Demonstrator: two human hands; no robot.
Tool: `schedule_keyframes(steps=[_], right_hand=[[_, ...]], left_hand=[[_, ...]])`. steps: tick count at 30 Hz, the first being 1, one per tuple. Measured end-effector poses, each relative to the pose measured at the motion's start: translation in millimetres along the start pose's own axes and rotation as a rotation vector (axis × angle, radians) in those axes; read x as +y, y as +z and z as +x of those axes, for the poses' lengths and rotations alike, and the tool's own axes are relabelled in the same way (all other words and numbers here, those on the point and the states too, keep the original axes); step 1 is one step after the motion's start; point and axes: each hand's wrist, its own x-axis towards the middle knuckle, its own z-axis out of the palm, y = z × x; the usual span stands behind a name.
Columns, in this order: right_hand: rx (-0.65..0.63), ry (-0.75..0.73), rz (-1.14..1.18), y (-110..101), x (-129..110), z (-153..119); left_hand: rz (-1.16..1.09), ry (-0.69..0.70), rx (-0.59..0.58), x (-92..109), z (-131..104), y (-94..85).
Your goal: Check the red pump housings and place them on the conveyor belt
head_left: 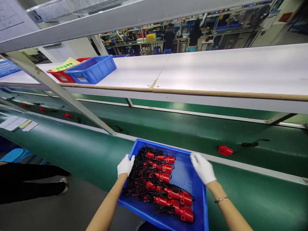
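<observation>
A blue plastic bin [204, 205] sits partly over the front edge of the green work surface. Inside lie several rows of red cylindrical plastic parts [186, 213] with coiled black cables [134, 173] bunched mostly toward the left; the bin's right part shows bare floor. My left hand [125, 165], in a white glove, grips the left rim near the far corner, thumb over the edge. At the far right corner my right hand [203, 168], also gloved, is closed over the rim; its fingertips are partly hidden.
Beyond a metal rail, a red part [225, 150] with a black cable [250, 144] lies on the green belt [183, 131]. Above is a white shelf [216, 70] carrying a blue basket [93, 69] and a red one [59, 75]. A person's legs [31, 181] show at left.
</observation>
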Motion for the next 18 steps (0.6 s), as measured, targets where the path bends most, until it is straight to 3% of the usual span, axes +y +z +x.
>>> schedule_keyframes(steps=[4,8,13,18], right_hand=[[-0.191,-0.094,0.009,62.5,-68.9,-4.4],[-0.283,-0.007,-0.05,97.8,-100.3,13.2],[-0.323,0.077,-0.109,117.0,-118.2,23.8],[-0.268,0.103,-0.108,108.8,-106.0,16.4]], left_hand=[[-0.019,0.014,0.0,-1.5,-1.0,0.5],[-0.044,0.026,0.001,-3.2,-3.1,-0.6],[-0.078,0.053,-0.016,-5.0,-6.1,-4.1],[-0.12,0.061,-0.023,-3.9,-6.3,-6.2]])
